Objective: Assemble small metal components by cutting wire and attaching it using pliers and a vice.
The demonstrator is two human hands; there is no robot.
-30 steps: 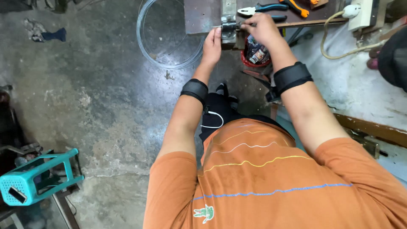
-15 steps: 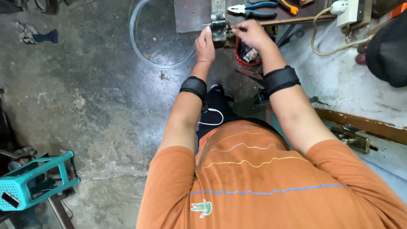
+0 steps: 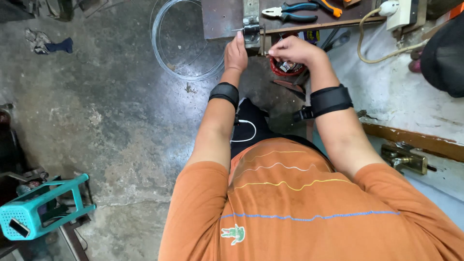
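A small metal clamp (image 3: 252, 32) is fixed at the front edge of a dark workbench (image 3: 224, 17). My left hand (image 3: 236, 53) rests against the clamp's left side, fingers up against a thin wire end sticking out there. To the right of the clamp, my right hand (image 3: 294, 50) is closed with fingers pinched on something small; what it is cannot be made out. Both wrists wear black bands.
Blue-handled pliers (image 3: 289, 12) and an orange-handled tool (image 3: 328, 6) lie on the bench. A coil of thin wire (image 3: 181, 43) sits on the concrete floor at left. A red container (image 3: 285, 68) is under the bench. A teal stool (image 3: 41, 205) stands at lower left, a white power strip (image 3: 401, 12) at top right.
The view has shifted, so bench and hands sit slightly lower in frame. Both hands stay at the clamp; the right hand has moved a little away to its right.
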